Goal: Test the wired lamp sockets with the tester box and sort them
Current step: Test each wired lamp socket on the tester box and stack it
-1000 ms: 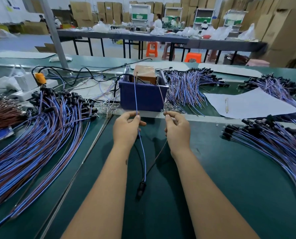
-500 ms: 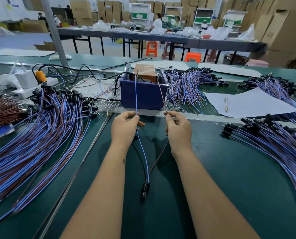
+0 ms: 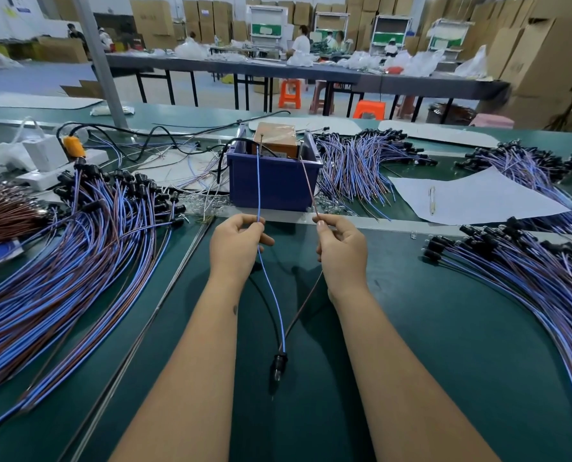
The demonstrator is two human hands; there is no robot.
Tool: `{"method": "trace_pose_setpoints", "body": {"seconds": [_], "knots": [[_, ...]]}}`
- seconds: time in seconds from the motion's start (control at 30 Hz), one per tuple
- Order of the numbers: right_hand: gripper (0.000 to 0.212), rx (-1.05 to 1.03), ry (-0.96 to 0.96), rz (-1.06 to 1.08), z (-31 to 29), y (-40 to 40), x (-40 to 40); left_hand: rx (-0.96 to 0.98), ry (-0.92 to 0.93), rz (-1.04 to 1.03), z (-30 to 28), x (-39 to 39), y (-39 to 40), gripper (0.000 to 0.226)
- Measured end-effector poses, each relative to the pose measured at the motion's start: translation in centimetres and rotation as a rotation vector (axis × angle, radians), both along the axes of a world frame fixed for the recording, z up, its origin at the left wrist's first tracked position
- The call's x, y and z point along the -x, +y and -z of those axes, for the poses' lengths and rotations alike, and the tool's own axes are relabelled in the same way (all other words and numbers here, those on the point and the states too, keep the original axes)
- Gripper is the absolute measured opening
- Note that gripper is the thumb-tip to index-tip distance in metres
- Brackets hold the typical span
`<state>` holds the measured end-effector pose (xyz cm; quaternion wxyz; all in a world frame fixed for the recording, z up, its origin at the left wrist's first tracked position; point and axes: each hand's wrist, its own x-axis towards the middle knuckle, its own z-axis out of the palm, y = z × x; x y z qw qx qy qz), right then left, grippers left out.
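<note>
My left hand [image 3: 236, 243] pinches the blue wire [image 3: 271, 295] of one lamp socket, and my right hand [image 3: 341, 245] pinches its brown wire [image 3: 303, 310]. Both wire ends reach up to the brown tester box [image 3: 274, 138], which sits inside a blue bin [image 3: 273, 185]. The black socket [image 3: 278, 365] hangs between my forearms, just above the green table [image 3: 444, 345].
A big heap of wired sockets [image 3: 78, 245] lies at the left, another [image 3: 528, 278] at the right, and a third [image 3: 358, 165] beside the bin. A white sheet [image 3: 471, 198] with a pen, a power strip [image 3: 44, 161] and black cables lie further back.
Both hands stay at the bin's front, holding the wires. The hanging socket has swung slightly toward me and to the right.
</note>
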<state>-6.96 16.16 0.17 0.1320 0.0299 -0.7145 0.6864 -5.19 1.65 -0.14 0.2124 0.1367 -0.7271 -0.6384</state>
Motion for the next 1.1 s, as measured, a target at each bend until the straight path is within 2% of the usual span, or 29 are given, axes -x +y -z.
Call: {"method": "trace_pose_setpoints", "body": {"seconds": [1.1], "knots": [[0.028,-0.017,0.004,-0.003,0.26,0.03,0.22,0.011,-0.021,0.016,-0.12,-0.10,0.30,0.014]]}}
